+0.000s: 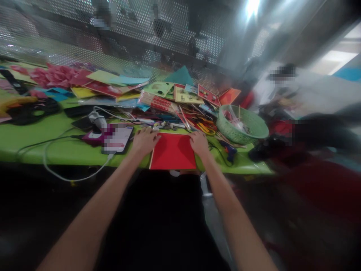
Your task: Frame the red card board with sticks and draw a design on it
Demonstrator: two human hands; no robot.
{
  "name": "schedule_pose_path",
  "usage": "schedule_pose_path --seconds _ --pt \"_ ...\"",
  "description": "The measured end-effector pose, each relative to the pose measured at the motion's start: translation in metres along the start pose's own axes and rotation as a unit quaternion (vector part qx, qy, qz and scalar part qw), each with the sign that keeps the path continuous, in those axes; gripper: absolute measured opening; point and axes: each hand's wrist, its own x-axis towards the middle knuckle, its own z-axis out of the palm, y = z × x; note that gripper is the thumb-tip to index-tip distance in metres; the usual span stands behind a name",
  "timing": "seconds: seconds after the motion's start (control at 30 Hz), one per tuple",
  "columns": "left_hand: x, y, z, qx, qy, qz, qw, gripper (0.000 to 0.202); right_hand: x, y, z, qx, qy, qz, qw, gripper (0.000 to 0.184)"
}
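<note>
Between left grip (146,140) and right grip (199,142) lies a red card (173,153).

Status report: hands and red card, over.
Left hand, right hand at far corners of red card. Its middle bare. Phone to left, glue gun to right.

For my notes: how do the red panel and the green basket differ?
The red panel is flat and square-cornered; the green basket is hollow and rounded, with things inside. The left hand and right hand touch the panel; neither touches the basket. The panel lies at the near edge of the green table, the basket farther back to the right. Both rest on that table.
</note>
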Motion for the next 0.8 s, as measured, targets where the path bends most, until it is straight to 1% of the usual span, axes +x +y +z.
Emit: schedule_pose_path --seconds 0.1,0.13,0.17,0.2,0.27,0.3,0.33,0.43,0.53,0.63,0.8 --pt "0.0 0.001 -0.002 -0.005 0.006 0.003 1.0 0.048 -0.002 -0.015 -0.011 -0.006 0.02 -0.009 1.0 0.04" --pt "0.0 0.002 -0.003 -0.007 0.008 0.005 1.0 0.047 -0.003 -0.022 -0.014 0.005 0.031 -0.04 0.999 0.041" --pt "0.0 0.002 -0.004 -0.008 0.009 0.007 1.0 0.047 -0.003 -0.03 -0.017 0.019 0.026 -0.096 0.995 0.042" --pt "0.0 0.003 -0.005 -0.009 0.01 0.01 1.0 0.046 -0.004 -0.037 -0.019 0.022 0.018 -0.132 0.991 0.043" --pt "0.0 0.003 -0.007 -0.009 0.013 0.012 1.0 0.045 -0.003 -0.045 -0.021 0.027 0.019 -0.151 0.988 0.043" --pt "0.0 0.003 -0.007 -0.008 0.013 0.011 1.0 0.045 -0.003 -0.045 -0.021 0.043 0.029 -0.136 0.989 0.042" --pt "0.0 0.003 -0.007 -0.007 0.012 0.01 1.0 0.045 -0.003 -0.041 -0.021 0.054 0.041 -0.104 0.992 0.041" --pt "0.0 0.002 -0.005 -0.003 0.007 0.006 1.0 0.046 -0.003 -0.016 -0.016 0.061 0.064 -0.018 0.996 0.043" --pt "0.0 0.001 -0.002 0.004 0.003 0.002 1.0 0.046 -0.003 0.007 -0.008 0.06 0.066 0.045 0.995 0.047" --pt "0.0 0.0 -0.001 0.007 0.001 0.002 1.0 0.046 -0.002 0.012 -0.002 0.057 0.048 0.045 0.996 0.045" --pt "-0.001 0.0 -0.001 0.006 0.008 0.005 1.0 0.046 -0.002 -0.001 0.001 0.037 0.02 0.005 0.999 0.04"
